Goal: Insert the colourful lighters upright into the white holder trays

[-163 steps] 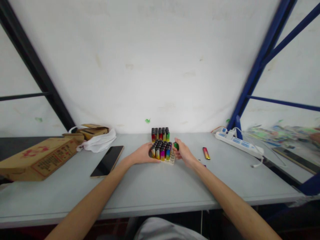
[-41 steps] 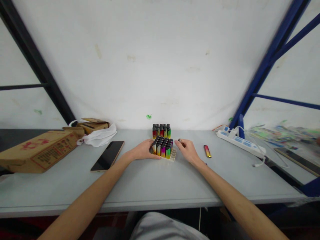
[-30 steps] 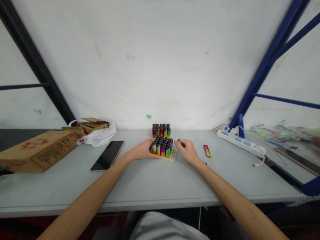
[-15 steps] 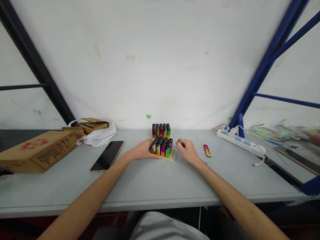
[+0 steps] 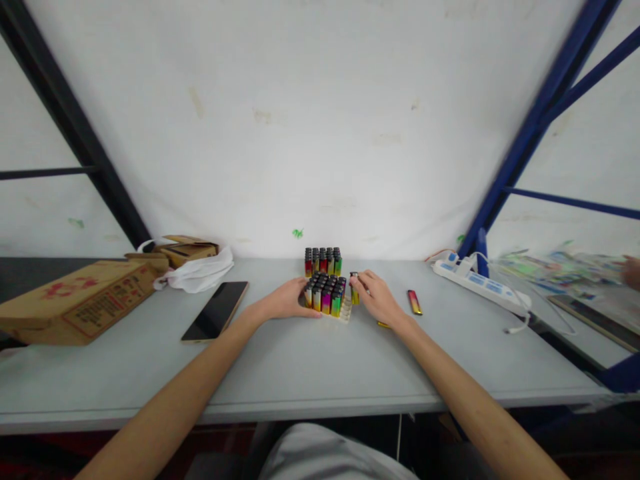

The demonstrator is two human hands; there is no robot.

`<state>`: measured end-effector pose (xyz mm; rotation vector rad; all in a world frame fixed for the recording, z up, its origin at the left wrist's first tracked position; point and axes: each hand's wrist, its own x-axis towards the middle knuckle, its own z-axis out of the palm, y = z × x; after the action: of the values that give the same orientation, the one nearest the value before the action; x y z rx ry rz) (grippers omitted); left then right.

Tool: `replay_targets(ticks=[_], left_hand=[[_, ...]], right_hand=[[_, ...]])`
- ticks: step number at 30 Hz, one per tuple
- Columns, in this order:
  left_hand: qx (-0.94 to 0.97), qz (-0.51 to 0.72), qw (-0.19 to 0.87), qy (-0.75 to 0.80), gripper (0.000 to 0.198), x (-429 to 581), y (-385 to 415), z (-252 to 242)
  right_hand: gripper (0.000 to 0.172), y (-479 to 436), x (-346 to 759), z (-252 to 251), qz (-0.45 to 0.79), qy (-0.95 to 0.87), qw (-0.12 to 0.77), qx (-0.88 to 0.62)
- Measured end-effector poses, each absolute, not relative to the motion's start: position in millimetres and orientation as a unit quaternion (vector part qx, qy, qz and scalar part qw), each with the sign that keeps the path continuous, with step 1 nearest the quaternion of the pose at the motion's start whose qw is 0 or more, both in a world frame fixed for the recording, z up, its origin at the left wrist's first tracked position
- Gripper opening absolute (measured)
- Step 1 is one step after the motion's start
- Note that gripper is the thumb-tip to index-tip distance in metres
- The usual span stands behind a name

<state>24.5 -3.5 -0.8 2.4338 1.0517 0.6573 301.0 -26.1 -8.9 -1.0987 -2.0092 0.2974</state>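
A small pale tray (image 5: 345,311) of several upright, multicoloured lighters (image 5: 325,295) stands mid-table. My left hand (image 5: 286,301) rests against the tray's left side, fingers curled round it. My right hand (image 5: 374,297) is at the tray's right edge, pinching one yellow lighter (image 5: 354,291) upright beside the empty slots. A second block of lighters (image 5: 323,261) stands just behind. A red-and-yellow lighter (image 5: 413,302) lies loose to the right, and a bit of another lighter (image 5: 383,325) shows by my right wrist.
A phone (image 5: 216,311) lies face up to the left, with a white plastic bag (image 5: 198,275) and cardboard boxes (image 5: 75,301) beyond it. A white power strip (image 5: 479,283) sits at the right by blue frame bars (image 5: 525,133). Another person's hand (image 5: 631,270) shows at far right.
My right hand has lifted a yellow lighter upright and brought it against the tray's right edge. The left hand has stayed on the tray.
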Motion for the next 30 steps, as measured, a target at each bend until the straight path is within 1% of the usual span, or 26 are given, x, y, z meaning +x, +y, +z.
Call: replay_targets(ticks=[2,7,9,13,17,19,21,23,25,27,28,30], left_hand=[[0.874,0.234,0.202,0.375,0.078,24.5,-3.9,-0.3],[0.877,0.226,0.196,0.376,0.079,23.2,-3.3,-1.0],[0.875,0.222,0.190,0.387,0.082,22.3,-2.0,-2.9],[0.873,0.210,0.178,0.402,0.085,21.5,-0.1,-6.0],[0.875,0.210,0.181,0.397,0.083,21.7,-0.6,-5.4],[0.874,0.210,0.181,0.398,0.082,21.7,-0.8,-4.8],[0.873,0.216,0.180,0.398,0.082,21.7,-0.6,-4.6],[0.873,0.221,0.181,0.395,0.081,21.7,-0.3,-4.6],[0.876,0.222,0.179,0.390,0.080,21.9,0.0,-4.6],[0.879,0.221,0.177,0.384,0.079,22.2,-0.2,-4.3],[0.880,0.221,0.175,0.382,0.078,22.3,-0.4,-4.0],[0.879,0.222,0.175,0.383,0.078,22.4,-0.9,-3.7]], right_hand=[[0.038,-26.5,302.3,-8.3,0.117,-0.796,0.383,-0.454],[0.038,-23.0,305.3,-12.3,0.123,-0.795,0.370,-0.466],[0.037,-19.7,306.9,-15.3,0.113,-0.815,0.341,-0.456],[0.030,-15.1,309.1,-19.9,0.070,-0.855,0.273,-0.434],[0.024,-18.4,309.3,-17.2,0.066,-0.867,0.247,-0.427],[0.026,-21.5,312.1,-11.5,0.071,-0.871,0.239,-0.423],[0.032,-23.4,320.0,-3.3,0.082,-0.869,0.239,-0.426],[0.038,-23.2,334.2,4.9,0.078,-0.844,0.246,-0.470],[0.039,-21.8,353.8,10.6,0.037,-0.784,0.239,-0.573],[0.035,-20.7,375.5,12.0,-0.010,-0.691,0.193,-0.696],[0.036,-20.4,386.0,11.0,-0.024,-0.646,0.159,-0.747],[0.043,-19.9,404.2,6.9,-0.019,-0.582,0.102,-0.807]])
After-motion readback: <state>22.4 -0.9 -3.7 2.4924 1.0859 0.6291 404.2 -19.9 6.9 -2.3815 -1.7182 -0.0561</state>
